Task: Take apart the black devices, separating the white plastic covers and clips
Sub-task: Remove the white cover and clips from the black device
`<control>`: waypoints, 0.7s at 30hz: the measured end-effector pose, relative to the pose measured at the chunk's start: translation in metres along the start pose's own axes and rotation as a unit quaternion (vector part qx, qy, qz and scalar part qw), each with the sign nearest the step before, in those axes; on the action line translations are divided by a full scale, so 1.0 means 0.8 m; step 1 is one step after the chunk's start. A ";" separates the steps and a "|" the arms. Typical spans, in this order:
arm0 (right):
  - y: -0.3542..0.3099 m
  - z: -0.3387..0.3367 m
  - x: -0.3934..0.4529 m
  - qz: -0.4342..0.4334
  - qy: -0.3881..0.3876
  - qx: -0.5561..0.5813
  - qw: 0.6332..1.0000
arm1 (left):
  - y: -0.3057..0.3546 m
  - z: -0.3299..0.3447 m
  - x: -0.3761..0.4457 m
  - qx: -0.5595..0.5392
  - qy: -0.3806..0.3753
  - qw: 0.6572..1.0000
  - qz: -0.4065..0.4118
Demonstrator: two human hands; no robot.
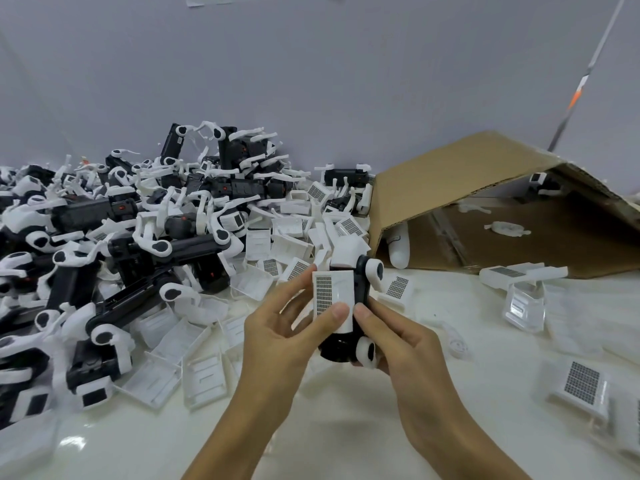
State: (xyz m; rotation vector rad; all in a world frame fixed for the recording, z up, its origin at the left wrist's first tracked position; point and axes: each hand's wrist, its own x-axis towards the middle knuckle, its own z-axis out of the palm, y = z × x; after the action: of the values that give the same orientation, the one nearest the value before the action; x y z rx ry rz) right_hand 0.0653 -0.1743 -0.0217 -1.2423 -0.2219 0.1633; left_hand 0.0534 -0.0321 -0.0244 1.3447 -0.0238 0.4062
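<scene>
A white tabletop (346, 427) is spreading across the view, a large heap of black devices with white clips (114, 244) lying along its left side against the grey wall. A tipped cardboard box (450, 188) is lying open on the right, and loose white plastic covers (263, 251) are scattered between the heap and the box.

Both forearms are reaching up from the bottom edge and meeting in the middle, above the table. The left hand (277, 337) is curling round the left side of a black device (349, 306) held upright, its thumb pressing on the device's white grilled cover (332, 299). The right hand (398, 344) is gripping the device's right side, thumb tip beside the left thumb, fingers wrapped underneath.
</scene>
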 end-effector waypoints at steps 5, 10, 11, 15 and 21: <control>-0.002 -0.001 0.000 -0.005 -0.018 -0.019 1.000 | -0.002 0.003 -0.003 -0.007 -0.081 0.996 -0.038; -0.004 -0.001 0.000 -0.013 -0.012 -0.052 0.998 | -0.002 0.008 -0.009 0.019 -0.046 0.999 -0.003; -0.005 -0.001 0.001 -0.024 -0.007 -0.060 0.998 | -0.003 0.010 -0.011 0.037 -0.041 0.998 0.013; -0.010 -0.005 0.003 -0.069 0.002 -0.060 0.996 | -0.001 0.012 -0.014 0.067 -0.065 0.994 0.050; -0.007 -0.008 0.005 -0.100 0.023 -0.109 0.989 | 0.004 0.008 -0.012 0.019 -0.072 0.997 -0.009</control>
State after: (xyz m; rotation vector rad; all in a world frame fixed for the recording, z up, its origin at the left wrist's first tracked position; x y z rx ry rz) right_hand 0.0706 -0.1808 -0.0177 -1.4312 -0.3294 -0.0650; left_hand 0.0447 -0.0401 -0.0223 1.4092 -0.1243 0.2962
